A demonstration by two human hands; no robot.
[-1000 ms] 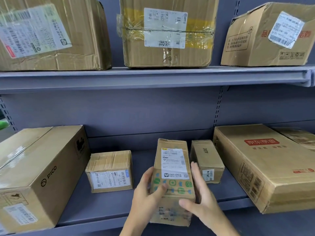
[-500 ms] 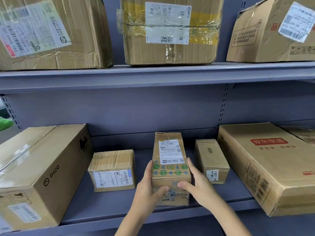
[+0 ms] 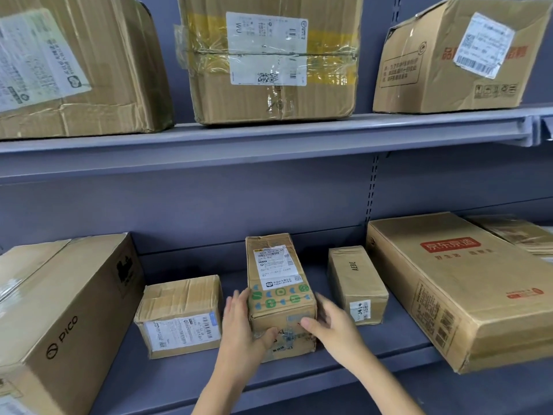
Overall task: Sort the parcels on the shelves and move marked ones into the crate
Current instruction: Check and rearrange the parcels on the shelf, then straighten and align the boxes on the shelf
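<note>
A tall narrow cardboard parcel with a white label and green printed icons on top stands on the lower shelf, in the middle. My left hand holds its left side, with the thumb on the front face. My right hand is blurred at the parcel's right front corner, thumb on the front face and fingers along the right side. No crate is in view.
Close left of the parcel sits a small labelled box, and close right a slim box marked AEBE. A big PICO carton fills the left end, a long flat carton the right. The upper shelf carries three large boxes.
Both hands have pushed the parcel away from me, from overhanging the shelf edge to standing fully on the lower shelf between the two small boxes.
</note>
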